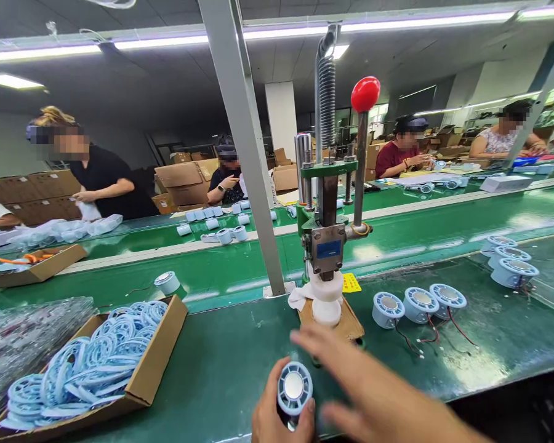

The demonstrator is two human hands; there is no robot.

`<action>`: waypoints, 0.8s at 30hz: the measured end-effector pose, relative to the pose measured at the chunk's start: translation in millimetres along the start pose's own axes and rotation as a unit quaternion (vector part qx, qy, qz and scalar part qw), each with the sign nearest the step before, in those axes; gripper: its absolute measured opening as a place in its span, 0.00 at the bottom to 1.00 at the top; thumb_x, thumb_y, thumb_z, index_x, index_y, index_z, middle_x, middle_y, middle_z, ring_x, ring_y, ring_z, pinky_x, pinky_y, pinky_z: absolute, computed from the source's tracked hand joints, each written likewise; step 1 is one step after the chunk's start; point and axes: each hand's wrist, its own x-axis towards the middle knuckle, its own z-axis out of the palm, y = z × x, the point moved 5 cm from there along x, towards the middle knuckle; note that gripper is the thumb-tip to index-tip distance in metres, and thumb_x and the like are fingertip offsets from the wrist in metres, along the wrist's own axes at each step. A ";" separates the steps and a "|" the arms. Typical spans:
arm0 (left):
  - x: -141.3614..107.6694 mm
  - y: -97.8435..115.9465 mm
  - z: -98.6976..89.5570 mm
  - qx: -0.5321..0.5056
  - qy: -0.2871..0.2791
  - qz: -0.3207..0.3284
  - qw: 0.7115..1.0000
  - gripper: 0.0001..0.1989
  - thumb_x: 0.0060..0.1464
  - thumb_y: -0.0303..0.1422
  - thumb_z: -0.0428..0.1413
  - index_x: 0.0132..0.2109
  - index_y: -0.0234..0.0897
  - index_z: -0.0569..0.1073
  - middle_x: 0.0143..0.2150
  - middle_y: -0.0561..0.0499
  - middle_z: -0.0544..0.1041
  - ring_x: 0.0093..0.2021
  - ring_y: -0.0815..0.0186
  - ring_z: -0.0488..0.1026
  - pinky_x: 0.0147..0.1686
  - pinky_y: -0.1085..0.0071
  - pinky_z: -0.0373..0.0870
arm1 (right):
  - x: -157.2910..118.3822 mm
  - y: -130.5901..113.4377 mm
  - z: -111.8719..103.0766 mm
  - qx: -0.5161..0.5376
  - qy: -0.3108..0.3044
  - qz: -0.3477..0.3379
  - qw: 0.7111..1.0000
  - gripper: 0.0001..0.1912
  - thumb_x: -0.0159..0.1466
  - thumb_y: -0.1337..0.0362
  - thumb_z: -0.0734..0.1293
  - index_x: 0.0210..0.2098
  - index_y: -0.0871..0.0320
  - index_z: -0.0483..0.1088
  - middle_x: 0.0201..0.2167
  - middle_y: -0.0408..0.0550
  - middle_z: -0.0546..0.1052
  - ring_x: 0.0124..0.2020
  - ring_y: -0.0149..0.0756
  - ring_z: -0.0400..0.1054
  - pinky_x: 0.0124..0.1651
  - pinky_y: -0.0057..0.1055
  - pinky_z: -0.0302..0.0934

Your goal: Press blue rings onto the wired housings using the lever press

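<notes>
My left hand (281,411) grips a round light-blue motor housing (295,389) between thumb and fingers, its spoked face and silver centre disc turned up. Just right of it, my right hand (339,369) is stretched out, blurred by motion, fingers apart and nothing visible in them. Beyond both hands stands a green hand press (327,240) with a red ball (365,93) on its lever. White round blocks (327,312) sit under its ram, on a brown board (351,320). Several similar housings (420,301) with thin red and dark wires stand right of the press.
A cardboard box (159,357) of light-blue spoked rings (96,357) is at left. One more housing (167,282) stands behind it. A grey post (244,135) rises left of the press. Several people work across the green conveyor (212,271).
</notes>
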 end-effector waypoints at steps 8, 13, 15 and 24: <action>95.4 88.2 14.8 -0.097 -0.104 -0.009 0.990 0.28 0.42 0.39 0.61 0.52 0.33 0.71 0.48 0.42 0.79 0.46 0.54 0.75 0.49 0.60 0.69 | 196.7 26.8 -262.9 -0.173 0.357 0.015 0.918 0.25 0.61 0.80 0.59 0.57 0.64 0.63 0.40 0.44 0.74 0.39 0.25 0.68 0.45 0.24 0.64; 113.9 101.2 58.2 -0.168 -0.155 0.030 0.973 0.25 0.42 0.33 0.63 0.50 0.33 0.73 0.47 0.43 0.79 0.45 0.57 0.75 0.48 0.63 0.69 | 237.3 61.1 -251.2 0.011 0.267 0.050 0.962 0.25 0.60 0.83 0.52 0.53 0.65 0.67 0.28 0.37 0.74 0.18 0.18 0.59 0.22 0.16 0.55; 111.1 99.6 66.9 -0.188 -0.170 0.036 0.967 0.22 0.43 0.32 0.62 0.48 0.33 0.73 0.45 0.44 0.80 0.44 0.58 0.75 0.48 0.64 0.69 | 234.3 63.8 -247.0 0.045 0.292 0.037 0.955 0.23 0.59 0.84 0.54 0.47 0.65 0.70 0.25 0.37 0.74 0.17 0.18 0.58 0.20 0.16 0.54; 90.8 88.3 60.1 -0.229 -0.185 0.056 0.954 0.39 0.43 0.29 0.64 0.63 0.37 0.63 0.54 0.45 0.76 0.53 0.59 0.73 0.55 0.64 0.66 | 211.7 62.0 -245.7 0.063 0.362 0.048 0.929 0.18 0.61 0.81 0.58 0.43 0.67 0.74 0.26 0.44 0.76 0.17 0.18 0.60 0.24 0.22 0.57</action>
